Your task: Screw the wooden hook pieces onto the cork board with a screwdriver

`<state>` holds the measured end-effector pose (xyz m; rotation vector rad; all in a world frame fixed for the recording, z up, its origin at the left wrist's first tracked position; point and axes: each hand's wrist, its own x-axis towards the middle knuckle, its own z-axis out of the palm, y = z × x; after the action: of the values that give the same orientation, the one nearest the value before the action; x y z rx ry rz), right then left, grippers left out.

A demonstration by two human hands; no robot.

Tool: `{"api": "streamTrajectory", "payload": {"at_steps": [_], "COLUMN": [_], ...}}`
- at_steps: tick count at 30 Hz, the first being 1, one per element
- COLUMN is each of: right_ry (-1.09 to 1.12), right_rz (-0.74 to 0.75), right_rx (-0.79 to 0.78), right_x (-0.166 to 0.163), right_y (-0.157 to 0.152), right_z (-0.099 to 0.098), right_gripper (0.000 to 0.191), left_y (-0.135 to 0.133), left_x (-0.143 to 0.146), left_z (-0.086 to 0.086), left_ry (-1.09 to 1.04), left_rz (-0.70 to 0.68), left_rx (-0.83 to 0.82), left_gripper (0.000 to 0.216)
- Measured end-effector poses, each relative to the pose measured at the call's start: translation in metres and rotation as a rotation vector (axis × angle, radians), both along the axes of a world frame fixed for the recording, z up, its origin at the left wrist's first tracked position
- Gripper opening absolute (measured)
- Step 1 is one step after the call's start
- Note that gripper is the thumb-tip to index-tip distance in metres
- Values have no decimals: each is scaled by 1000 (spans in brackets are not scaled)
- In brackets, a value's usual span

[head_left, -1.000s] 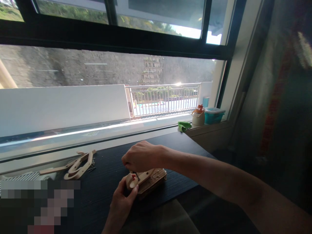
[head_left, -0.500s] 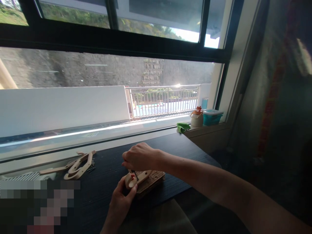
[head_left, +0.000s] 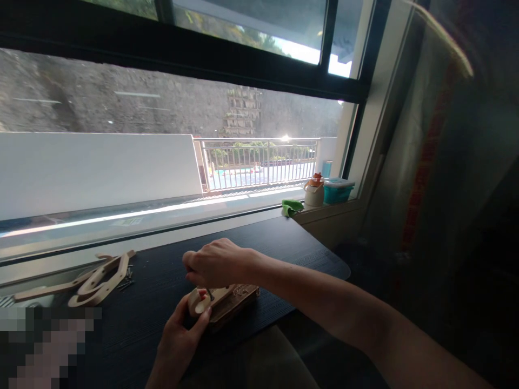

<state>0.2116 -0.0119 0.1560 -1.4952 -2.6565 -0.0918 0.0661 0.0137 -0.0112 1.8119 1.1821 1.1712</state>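
A small wooden model assembly (head_left: 233, 300) lies on the dark table (head_left: 284, 248) near its front edge. My left hand (head_left: 178, 340) grips the assembly's rounded left end from below, thumb pressed on top. Above it my right hand (head_left: 214, 263) is closed in a pinch round a thin dark tool (head_left: 210, 295) whose tip points down onto the wood. What kind of tool it is I cannot make out.
Loose curved wooden parts (head_left: 95, 278) and several small screws (head_left: 126, 281) lie at the left of the table. On the window sill stand a small jug (head_left: 314, 192), a teal box (head_left: 336, 190) and a green cloth (head_left: 291, 207). The table's right edge drops off beyond the model.
The view has swung right and down, so everything sits further left in the picture. Both hands keep their hold on the model and the tool.
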Motion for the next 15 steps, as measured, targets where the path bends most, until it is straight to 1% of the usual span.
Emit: {"api": "streamTrajectory", "payload": {"at_steps": [5,8,12,15], "right_ry": [21,-9,-67,-67], "right_rz": [-53,-60,31,75], "right_rx": [56,46,27,-7], "right_x": [-2,-2,0,1], "right_y": [4,7,6,6], "right_z": [-5,-2,6,8], "right_gripper": [28,30,24,21], "left_y": [0,1,2,-1], "left_x": [0,0,0,1], "left_z": [2,1,-1,2], "left_ry": [1,-10,-18,-25], "left_rz": [15,15,8,-7], "left_rx": [35,42,30,2], "left_gripper": [42,41,42,43]}}
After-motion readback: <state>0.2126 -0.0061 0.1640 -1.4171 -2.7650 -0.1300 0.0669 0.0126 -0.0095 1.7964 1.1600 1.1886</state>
